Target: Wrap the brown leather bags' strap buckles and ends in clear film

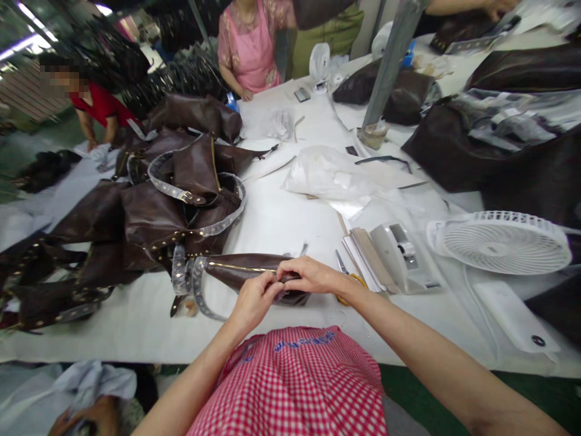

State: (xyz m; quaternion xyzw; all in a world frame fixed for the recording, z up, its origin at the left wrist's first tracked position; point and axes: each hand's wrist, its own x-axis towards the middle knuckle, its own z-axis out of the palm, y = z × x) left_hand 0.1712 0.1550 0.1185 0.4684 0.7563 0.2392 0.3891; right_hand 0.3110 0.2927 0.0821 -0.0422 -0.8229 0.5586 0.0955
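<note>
A dark brown leather bag point(236, 272) with a gold zipper along its top lies on the white table in front of me. Its strap point(198, 290), wrapped in clear plastic, loops off the left end. My left hand point(256, 297) pinches the bag near its right end, fingers closed. Close against it, my right hand point(306, 275) grips the same end, its fingertips meeting those of the left. The exact spot between the fingertips is hidden. Beside my right wrist lie scissors point(356, 280) with yellow handles, partly covered by the forearm.
Brown bags point(154, 212) are heaped at the left. To the right are stacked cards point(363, 257), a white tape dispenser point(403, 257), a white fan point(499, 242) and a white power bank point(517, 315). A plastic bag point(322, 172) and a metal post point(390, 66) stand farther back. Other people work around the table.
</note>
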